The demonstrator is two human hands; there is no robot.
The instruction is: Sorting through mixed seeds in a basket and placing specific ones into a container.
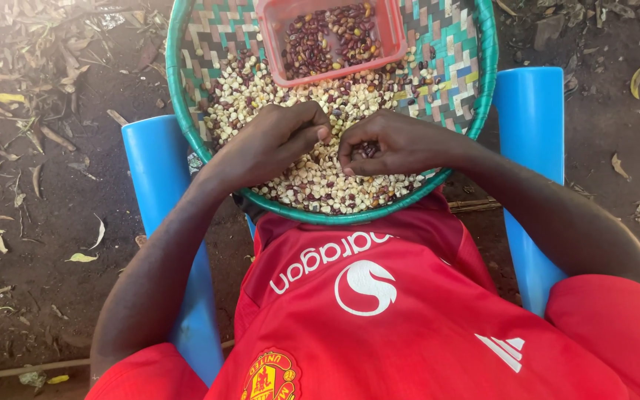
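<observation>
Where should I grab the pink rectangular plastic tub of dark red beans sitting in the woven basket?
Probably best to grip the pink rectangular plastic tub by its two raised side walls, coming from above. Its near rim sits against the pale kernels, and both hands, left hand and right hand, work just in front of it.

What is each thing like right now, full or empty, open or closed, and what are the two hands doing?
Round woven green-rimmed basket: resting on the lap, partly filled with mixed pale kernels and dark beans.
Pink square plastic tub: sitting in the basket, open, holding dark red beans.
Left hand: fingers curled, resting on the kernels.
Right hand: cupped, holding a few dark beans.
Blue plastic chair: occupied.
</observation>
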